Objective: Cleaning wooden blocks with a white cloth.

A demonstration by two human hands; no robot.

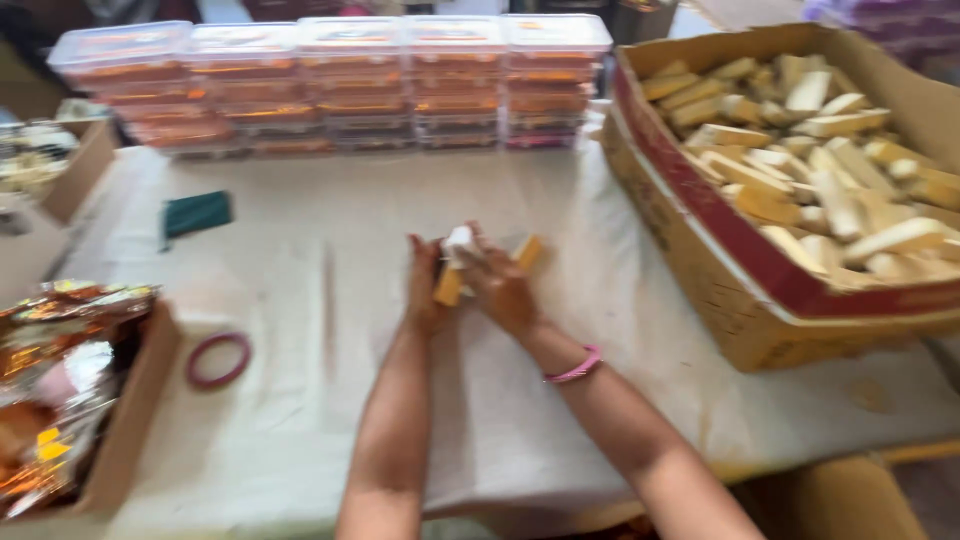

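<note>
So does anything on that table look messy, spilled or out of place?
Nothing is spilled. The clear lidded containers stand in tidy stacks, and the pale wrapped bars fill the big cardboard box. Only a red ring and a dark green cloth lie loose on the white table covering.

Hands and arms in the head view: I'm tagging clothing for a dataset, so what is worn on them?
Both forearms are bare, with no sleeves or gloves in view. The right hand has a thin pink bangle around its wrist. The left hand and its wrist show nothing worn. The blur hides any rings.
</note>
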